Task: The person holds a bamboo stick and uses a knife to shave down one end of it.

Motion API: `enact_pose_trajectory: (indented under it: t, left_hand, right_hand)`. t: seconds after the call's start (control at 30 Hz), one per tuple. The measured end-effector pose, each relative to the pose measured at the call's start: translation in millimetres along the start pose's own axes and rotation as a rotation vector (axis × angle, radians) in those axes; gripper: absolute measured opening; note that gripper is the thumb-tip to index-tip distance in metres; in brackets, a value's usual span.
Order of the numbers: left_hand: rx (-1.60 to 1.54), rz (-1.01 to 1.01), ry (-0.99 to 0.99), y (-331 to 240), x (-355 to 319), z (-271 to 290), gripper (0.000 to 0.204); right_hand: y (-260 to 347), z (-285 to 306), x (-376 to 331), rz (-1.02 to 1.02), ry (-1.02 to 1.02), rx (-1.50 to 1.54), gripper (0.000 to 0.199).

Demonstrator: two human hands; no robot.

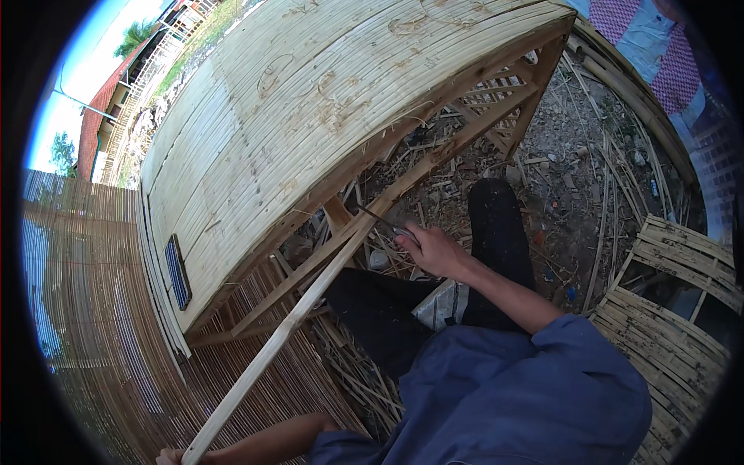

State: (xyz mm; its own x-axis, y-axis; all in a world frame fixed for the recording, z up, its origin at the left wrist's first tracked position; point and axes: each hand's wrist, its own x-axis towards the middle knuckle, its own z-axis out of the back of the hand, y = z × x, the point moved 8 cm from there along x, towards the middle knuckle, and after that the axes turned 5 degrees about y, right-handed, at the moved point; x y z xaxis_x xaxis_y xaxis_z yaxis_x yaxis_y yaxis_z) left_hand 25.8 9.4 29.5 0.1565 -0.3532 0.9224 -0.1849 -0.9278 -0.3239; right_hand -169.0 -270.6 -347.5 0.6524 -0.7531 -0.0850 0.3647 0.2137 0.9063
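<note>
right hand (pixel 431 249): fist closed on knife (pixel 381 221), blade at bamboo strip (pixel 298 322)
left hand (pixel 172 456): grips strip's lower end
around: bamboo table (pixel 310 101) close ahead, phone (pixel 177 272) on it, scraps (pixel 573 178) underfoot

Bamboo platform (pixel 310 101), littered ground (pixel 577 178) (sunlit)

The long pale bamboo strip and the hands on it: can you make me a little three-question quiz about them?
1. True or false: the right hand holds a thin dark metal blade against the long pale bamboo strip.
2. Which hand grips the strip's near end at the bottom edge of the picture? A) left hand B) right hand C) neither
3. Fill in: the dark flat rectangular phone lies on the big ______ table made of pale slats.

Key: 1 true; 2 A; 3 bamboo.
</note>
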Motion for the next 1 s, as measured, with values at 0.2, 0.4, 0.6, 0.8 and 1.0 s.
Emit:
enact_pose_trajectory:
  t: [0.2,0.4,0.6,0.8,1.0]
  left_hand:
    - [0.001,-0.016,0.021,-9.8,-2.7,6.7,0.041]
    - [0.068,-0.064,-0.021,-5.3,-2.8,1.7,0.039]
    - [0.065,-0.031,-0.036,-1.5,-2.6,-8.0,0.040]
    - [0.063,-0.019,-0.065,-6.8,-4.3,4.5,0.043]
    - [0.053,-0.016,-0.015,-4.7,-1.8,-12.0,0.042]
  right_hand:
    - [-18.7,-14.8,-11.6,0.036,0.001,0.041,0.032]
    - [-6.5,-18.3,-24.2,-0.071,-0.034,0.079,0.033]
    - [50.4,-23.2,-38.2,0.248,-0.026,-0.011,0.029]
    - [-1.6,-3.0,-9.6,0.006,-0.062,0.014,0.032]
    - [52.8,-15.8,-35.8,0.255,0.006,-0.112,0.036]
